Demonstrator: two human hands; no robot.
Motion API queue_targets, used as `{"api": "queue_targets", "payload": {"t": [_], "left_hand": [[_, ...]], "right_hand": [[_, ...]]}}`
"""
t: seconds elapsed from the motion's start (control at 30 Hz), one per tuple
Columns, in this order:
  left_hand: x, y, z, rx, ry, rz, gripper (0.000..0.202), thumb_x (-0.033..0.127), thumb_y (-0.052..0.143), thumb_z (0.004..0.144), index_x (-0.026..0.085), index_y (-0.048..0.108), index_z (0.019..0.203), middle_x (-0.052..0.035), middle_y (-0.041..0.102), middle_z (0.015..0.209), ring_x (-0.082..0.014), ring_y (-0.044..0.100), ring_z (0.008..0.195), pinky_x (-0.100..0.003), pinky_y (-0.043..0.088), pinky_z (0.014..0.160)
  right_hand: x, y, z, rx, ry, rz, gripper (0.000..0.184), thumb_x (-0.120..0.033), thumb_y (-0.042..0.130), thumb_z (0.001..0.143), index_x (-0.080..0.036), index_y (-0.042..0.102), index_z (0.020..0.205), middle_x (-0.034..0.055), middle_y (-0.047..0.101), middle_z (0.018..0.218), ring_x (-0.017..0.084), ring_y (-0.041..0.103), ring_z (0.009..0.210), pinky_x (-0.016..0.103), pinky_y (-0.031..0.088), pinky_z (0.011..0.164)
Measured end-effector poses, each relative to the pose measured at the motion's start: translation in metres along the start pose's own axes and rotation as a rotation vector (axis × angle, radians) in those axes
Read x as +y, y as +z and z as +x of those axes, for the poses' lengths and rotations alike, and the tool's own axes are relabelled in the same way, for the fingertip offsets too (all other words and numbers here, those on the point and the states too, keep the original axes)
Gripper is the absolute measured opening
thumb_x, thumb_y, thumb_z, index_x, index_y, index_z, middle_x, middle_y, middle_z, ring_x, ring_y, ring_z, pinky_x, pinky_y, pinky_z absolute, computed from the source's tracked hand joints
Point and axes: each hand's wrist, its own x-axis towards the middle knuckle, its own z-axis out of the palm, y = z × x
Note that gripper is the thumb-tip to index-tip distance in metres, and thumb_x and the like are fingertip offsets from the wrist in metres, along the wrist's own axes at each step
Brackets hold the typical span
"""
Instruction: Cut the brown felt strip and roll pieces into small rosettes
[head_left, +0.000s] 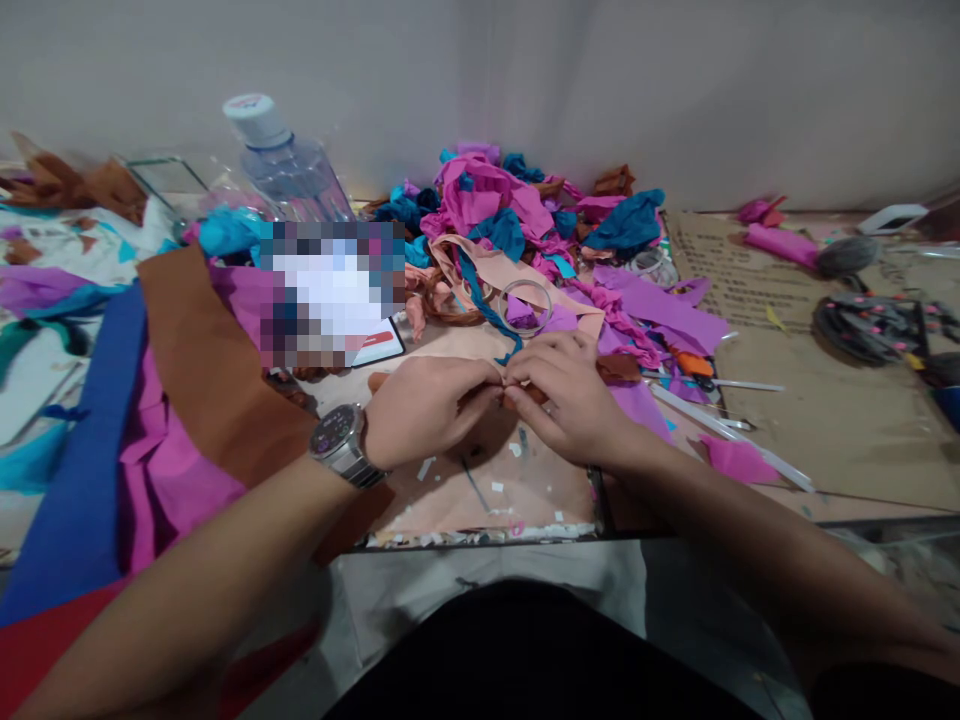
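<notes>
My left hand (pixel 424 405), with a wristwatch (pixel 341 443) on its wrist, and my right hand (pixel 562 395) meet at the middle of the table, fingers pinched together. Between the fingertips sits a small brown piece of crepe paper (pixel 534 394), mostly hidden. A thin teal paper strip (pixel 484 305) runs from just above my fingers toward the heap behind. Both hands rest over a peach paper sheet (pixel 480 480) dotted with small white scraps.
A heap of pink, purple and teal crepe paper (pixel 517 215) lies behind, with a small clear glass ring (pixel 525 300). A water bottle (pixel 289 165) stands back left. Brown, magenta and blue sheets (pixel 187 400) cover the left. Cardboard (pixel 825 400), white sticks and a dark tool lie right.
</notes>
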Motion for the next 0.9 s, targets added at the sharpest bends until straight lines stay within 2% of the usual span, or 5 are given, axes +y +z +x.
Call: {"api": "queue_targets", "payload": {"t": [0.13, 0.33, 0.6, 0.8, 0.9], "left_hand": [[0.001, -0.005, 0.001, -0.037, -0.01, -0.099, 0.02, 0.027, 0.056, 0.099, 0.02, 0.073, 0.105, -0.0015, 0.078, 0.092, -0.0142, 0.067, 0.072, -0.027, 0.043, 0.068], [0.004, -0.015, 0.004, -0.084, -0.038, -0.219, 0.022, 0.029, 0.054, 0.098, 0.018, 0.073, 0.097, 0.0, 0.074, 0.078, -0.0124, 0.064, 0.065, -0.024, 0.041, 0.066], [0.001, -0.018, 0.003, -0.114, -0.074, -0.308, 0.016, 0.026, 0.056, 0.096, 0.017, 0.07, 0.091, 0.0027, 0.068, 0.074, -0.0099, 0.057, 0.062, -0.023, 0.039, 0.065], [0.002, -0.018, 0.004, -0.234, -0.116, -0.314, 0.027, 0.04, 0.06, 0.095, 0.016, 0.07, 0.089, 0.0019, 0.064, 0.071, -0.0112, 0.053, 0.064, -0.024, 0.036, 0.063], [0.002, -0.017, 0.003, -0.248, -0.131, -0.303, 0.028, 0.038, 0.059, 0.095, 0.016, 0.068, 0.081, 0.0027, 0.06, 0.066, -0.01, 0.049, 0.061, -0.023, 0.035, 0.061]], "right_hand": [[0.001, 0.001, 0.0, 0.002, -0.009, 0.006, 0.008, -0.026, 0.055, 0.101, -0.021, 0.061, 0.102, 0.0051, 0.073, 0.107, 0.026, 0.056, 0.114, 0.047, 0.028, 0.1], [0.001, 0.0, 0.001, -0.016, -0.015, -0.013, 0.008, -0.027, 0.053, 0.102, -0.021, 0.059, 0.1, 0.0055, 0.073, 0.107, 0.026, 0.056, 0.115, 0.047, 0.028, 0.1], [-0.001, -0.005, 0.0, -0.018, -0.014, 0.054, 0.011, -0.029, 0.055, 0.102, -0.022, 0.063, 0.103, 0.0049, 0.073, 0.106, 0.027, 0.056, 0.115, 0.048, 0.029, 0.1], [-0.002, -0.003, -0.001, 0.007, -0.032, 0.074, 0.007, -0.026, 0.058, 0.099, -0.022, 0.063, 0.098, 0.0035, 0.074, 0.1, 0.027, 0.056, 0.114, 0.048, 0.03, 0.098], [-0.002, -0.002, -0.001, 0.005, -0.028, 0.083, 0.007, -0.028, 0.059, 0.099, -0.022, 0.063, 0.099, 0.0042, 0.074, 0.101, 0.027, 0.057, 0.114, 0.048, 0.03, 0.099]]}}
